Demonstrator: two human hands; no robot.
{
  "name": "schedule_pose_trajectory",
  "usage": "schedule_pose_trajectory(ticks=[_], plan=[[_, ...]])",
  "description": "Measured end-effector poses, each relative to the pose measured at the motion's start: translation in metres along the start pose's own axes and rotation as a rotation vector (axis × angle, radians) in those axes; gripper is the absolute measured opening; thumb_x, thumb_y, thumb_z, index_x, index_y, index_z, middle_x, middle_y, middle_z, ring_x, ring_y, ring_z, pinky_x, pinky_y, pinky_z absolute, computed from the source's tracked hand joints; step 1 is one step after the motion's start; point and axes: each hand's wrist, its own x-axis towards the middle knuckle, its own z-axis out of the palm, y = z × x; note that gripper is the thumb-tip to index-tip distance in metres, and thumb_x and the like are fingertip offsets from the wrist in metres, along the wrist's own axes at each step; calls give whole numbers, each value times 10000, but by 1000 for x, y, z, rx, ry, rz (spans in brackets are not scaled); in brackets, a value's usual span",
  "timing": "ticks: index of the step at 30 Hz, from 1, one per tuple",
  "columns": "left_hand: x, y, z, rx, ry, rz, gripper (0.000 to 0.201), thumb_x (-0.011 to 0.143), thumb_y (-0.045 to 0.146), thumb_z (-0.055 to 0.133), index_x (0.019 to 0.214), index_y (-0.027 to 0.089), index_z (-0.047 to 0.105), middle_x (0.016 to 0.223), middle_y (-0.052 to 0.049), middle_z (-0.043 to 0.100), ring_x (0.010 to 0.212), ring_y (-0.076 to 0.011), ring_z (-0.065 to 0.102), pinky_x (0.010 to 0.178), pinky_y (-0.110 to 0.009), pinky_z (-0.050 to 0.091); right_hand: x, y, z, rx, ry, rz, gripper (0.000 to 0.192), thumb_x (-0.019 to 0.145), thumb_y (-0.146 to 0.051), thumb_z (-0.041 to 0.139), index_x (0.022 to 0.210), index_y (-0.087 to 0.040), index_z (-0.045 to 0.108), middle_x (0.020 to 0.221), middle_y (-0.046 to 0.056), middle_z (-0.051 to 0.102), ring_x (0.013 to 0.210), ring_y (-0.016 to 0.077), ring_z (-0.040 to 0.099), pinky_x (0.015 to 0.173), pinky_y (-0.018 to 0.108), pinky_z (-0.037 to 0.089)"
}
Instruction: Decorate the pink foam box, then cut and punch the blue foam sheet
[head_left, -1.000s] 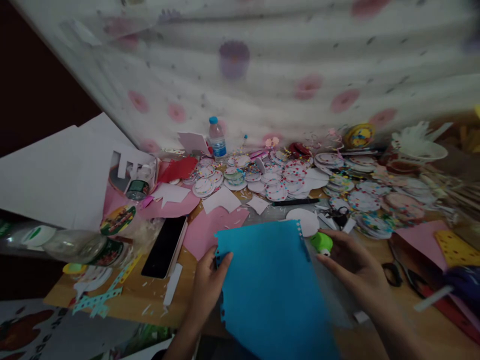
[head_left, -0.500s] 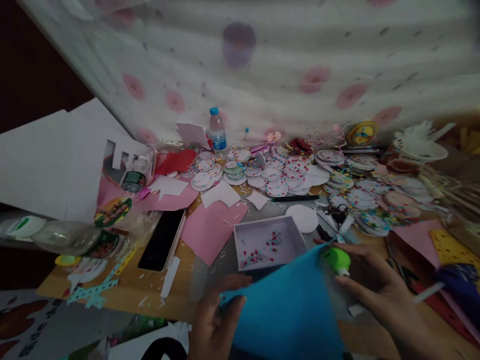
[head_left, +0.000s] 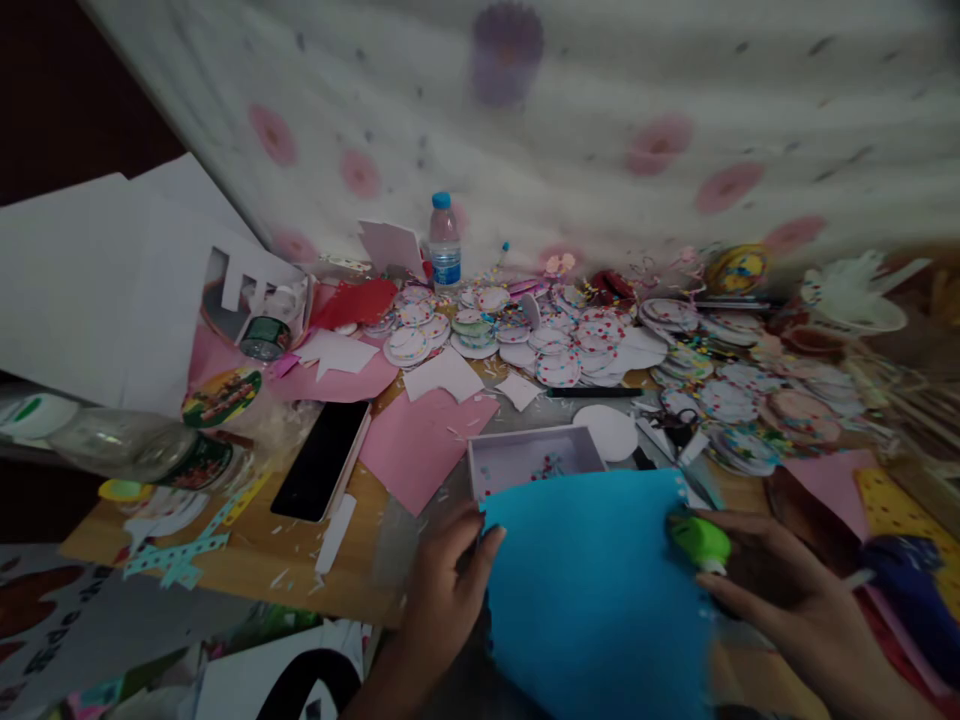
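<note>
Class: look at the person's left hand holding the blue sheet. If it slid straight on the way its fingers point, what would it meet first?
Probably the shallow white tray, just beyond the left hand and partly covered by the blue sheet. Depth is hard to judge, so the hand might pass over its rim.

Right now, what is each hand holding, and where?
Left hand grips the blue paper sheet at its left edge; right hand holds the green paper punch at the sheet's right edge.
</note>
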Motion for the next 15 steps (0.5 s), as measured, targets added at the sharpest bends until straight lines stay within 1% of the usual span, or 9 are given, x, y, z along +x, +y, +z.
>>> schedule_pose_trajectory(ticks=[2, 3, 5, 6, 8, 10, 12, 15], plan=[[9, -6, 0, 35, -15, 8, 299, 921, 331, 503, 672, 180, 571, 673, -11, 566, 658, -146, 553, 644, -234, 446, 3, 4, 10, 52, 21, 23, 377, 688, -315, 767, 1043, -280, 645, 978, 38, 674, 878, 204, 671, 729, 253, 577], [13, -9, -1, 45, -9, -1, 319, 918, 342, 504, 647, 180, 544, 630, 5, 523, 617, -135, 522, 609, -226, 425, 4, 4, 15, 62, 0, 29, 371, 704, -319, 759, 1052, -273, 639, 981, 39, 666, 881, 193, 665, 734, 242, 571], [16, -13, -7, 45, 14, -30, 343, 912, 363, 508, 622, 181, 510, 584, 26, 457, 566, -122, 472, 565, -218, 391, 8, 0, 25, 43, -91, 37, 370, 733, -328, 742, 1076, -254, 624, 1001, 53, 653, 913, 193, 655, 770, 250, 564], [16, -14, -10, 31, 15, -44, 337, 910, 369, 509, 631, 180, 514, 583, 30, 449, 562, -120, 464, 562, -217, 386, 9, -3, 30, 12, -140, 30, 373, 739, -334, 739, 1080, -244, 619, 1013, 61, 650, 938, 200, 651, 796, 263, 560], [15, -15, -16, -3, 3, -69, 314, 907, 376, 512, 665, 177, 540, 598, 27, 469, 572, -122, 472, 570, -218, 393, 12, -8, 35, -64, -216, 0, 379, 742, -348, 737, 1081, -233, 614, 1036, 72, 654, 993, 220, 642, 845, 292, 549], [12, -16, -16, -39, -3, -90, 281, 898, 377, 529, 708, 175, 571, 644, 15, 522, 619, -132, 510, 601, -222, 416, 12, -8, 36, -149, -234, -34, 378, 741, -363, 735, 1076, -235, 616, 1045, 71, 665, 1016, 229, 641, 866, 300, 544], [7, -18, -11, -79, -5, -117, 257, 892, 377, 544, 743, 174, 597, 679, 4, 565, 646, -138, 538, 610, -223, 434, 10, -4, 32, -233, -226, -72, 380, 729, -376, 743, 1063, -236, 629, 1037, 70, 680, 988, 233, 658, 843, 294, 556], [1, -17, 0, -116, -25, -121, 263, 894, 370, 548, 748, 170, 637, 683, -16, 607, 634, -146, 568, 593, -233, 464, -1, 3, 18, -323, -149, -151, 384, 709, -399, 751, 1046, -243, 654, 1020, 65, 703, 944, 246, 681, 816, 311, 572]])
